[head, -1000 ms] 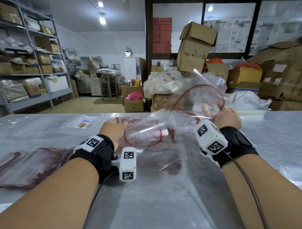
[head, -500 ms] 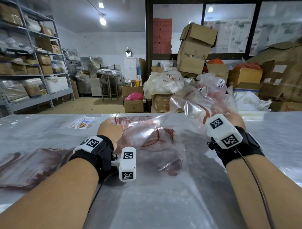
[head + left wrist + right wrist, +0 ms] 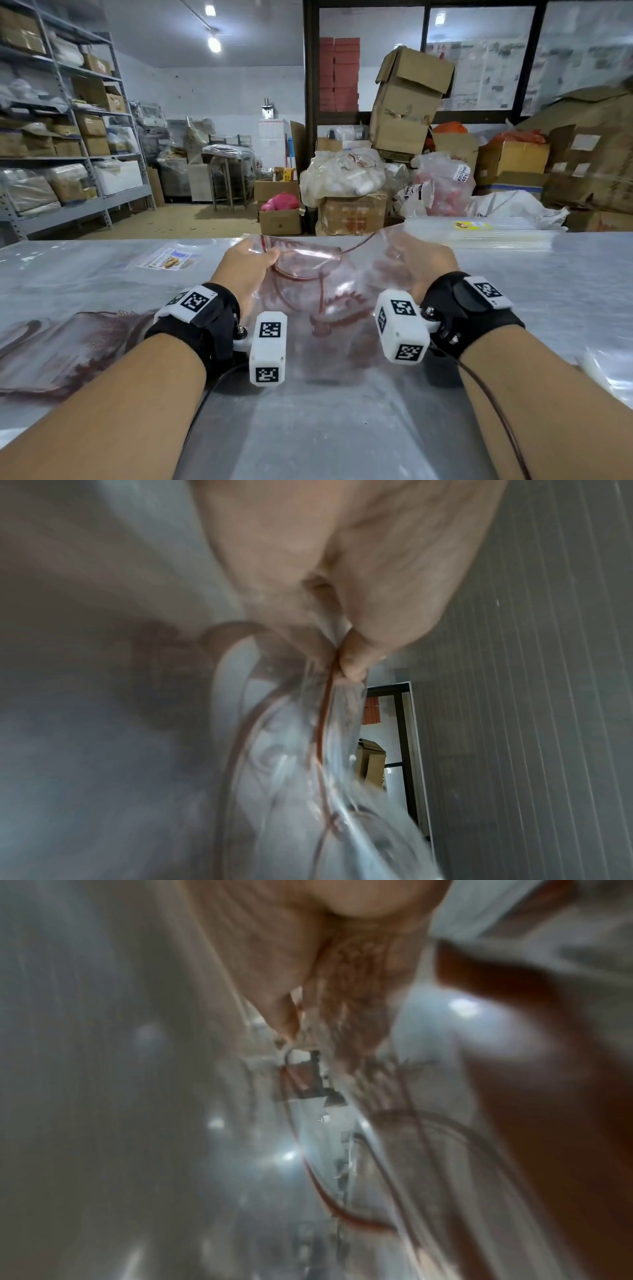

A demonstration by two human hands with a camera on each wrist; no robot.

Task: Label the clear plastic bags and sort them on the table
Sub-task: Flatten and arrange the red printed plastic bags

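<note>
From the head view, the left hand (image 3: 245, 265) holds one top corner of a clear plastic bag with dark red printed lines (image 3: 329, 291); its fingers are curled round the edge; the right hand (image 3: 423, 265) holds the other top corner, and the bag hangs between the two sets of fingers, sagging down to the shiny grey table (image 3: 342, 428); a small printed paper label (image 3: 169, 259) lies on the table, far out past the left fingers; a flat stack of clear bags (image 3: 479, 234) lies past the right fingers; a flat bag with dark red print (image 3: 51, 349) lies near the left forearm.

From the left wrist view, the thumb and fingers (image 3: 356, 664) pinch the bag's red edge, and the bag (image 3: 301, 764) runs on away from them.

The right wrist view is blurry; the fingers (image 3: 349, 1020) pinch the bag (image 3: 342, 1150), which stretches away from them.
</note>
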